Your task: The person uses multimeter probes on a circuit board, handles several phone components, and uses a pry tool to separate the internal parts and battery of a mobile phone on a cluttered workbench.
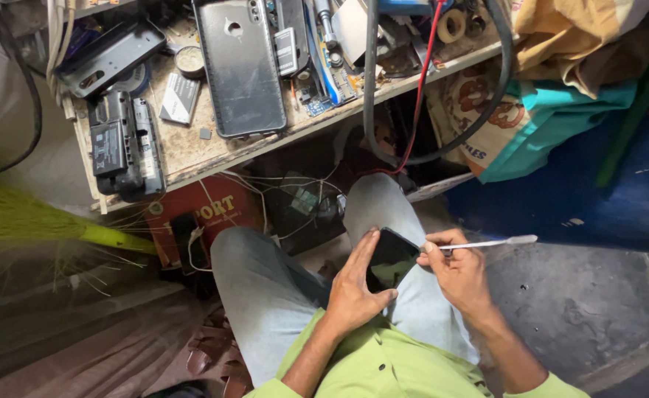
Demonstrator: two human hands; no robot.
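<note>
Hands meet over the person's right knee. Left hand (354, 284) cups a black glossy slab-shaped smartphone (389, 258), steadying it against the thigh; right hand (459, 271) pinches a thin flat-tipped metal spudger (487, 242), its near end at the phone's right edge, seemingly for prying. Above the phone, a cluttered wooden workbench (192, 151) bears a grey rectangular phone back cover (240, 70).

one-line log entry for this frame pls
left hand: holds dark phone on lap | right hand: grips thin metal pry tool, one end at phone's edge | workbench: cluttered
</note>
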